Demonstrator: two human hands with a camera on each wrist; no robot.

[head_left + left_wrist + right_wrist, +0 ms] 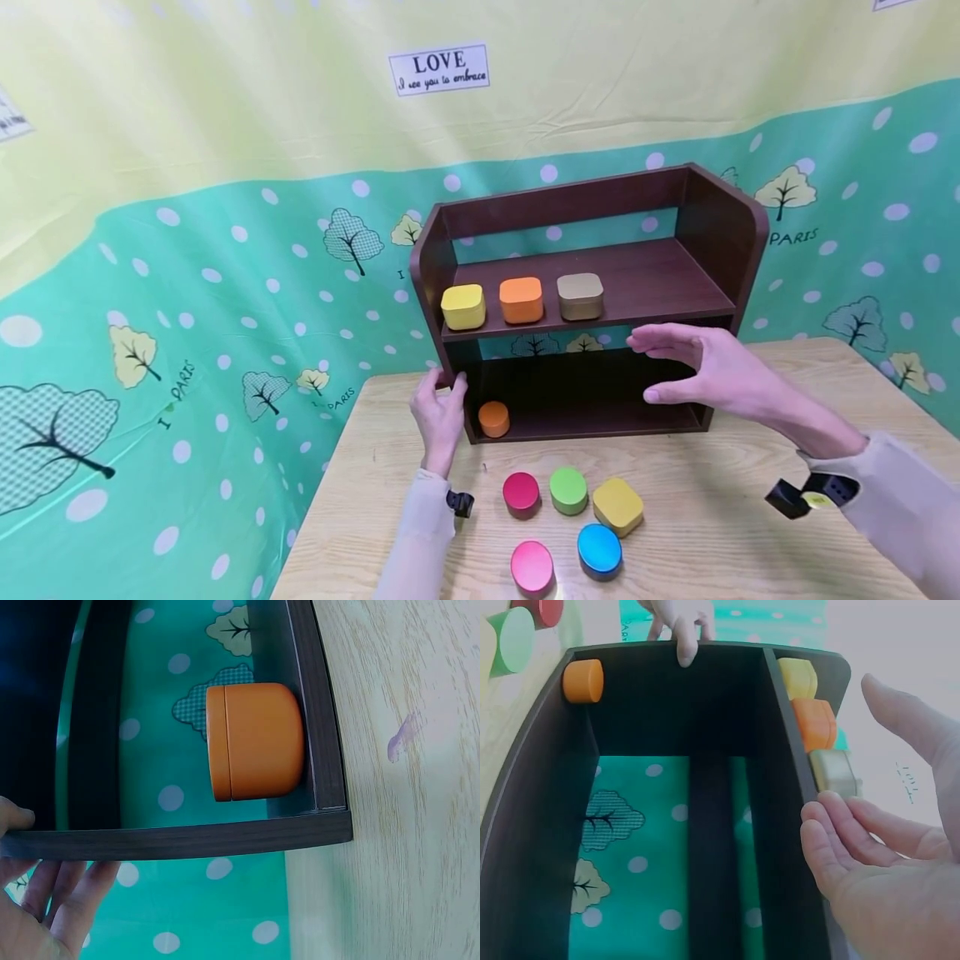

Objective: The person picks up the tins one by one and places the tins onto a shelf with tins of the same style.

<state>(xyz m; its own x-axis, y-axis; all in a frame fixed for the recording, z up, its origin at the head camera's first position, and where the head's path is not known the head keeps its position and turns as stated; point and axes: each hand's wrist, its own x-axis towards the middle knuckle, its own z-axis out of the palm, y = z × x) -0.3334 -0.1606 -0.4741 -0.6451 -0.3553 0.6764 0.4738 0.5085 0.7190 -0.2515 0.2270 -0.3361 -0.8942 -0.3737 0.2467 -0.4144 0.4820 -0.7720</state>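
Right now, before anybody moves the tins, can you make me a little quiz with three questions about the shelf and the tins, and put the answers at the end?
1. Count: in the head view, how many tins are on the table, outside the shelf?
2. True or false: the fingers of the left hand grip one side of the shelf.
3. Fill in the missing word: on the upper board, the orange square tin stands between the yellow tin and the ___ tin.

Key:
1. Five.
2. True.
3. Greyish-brown.
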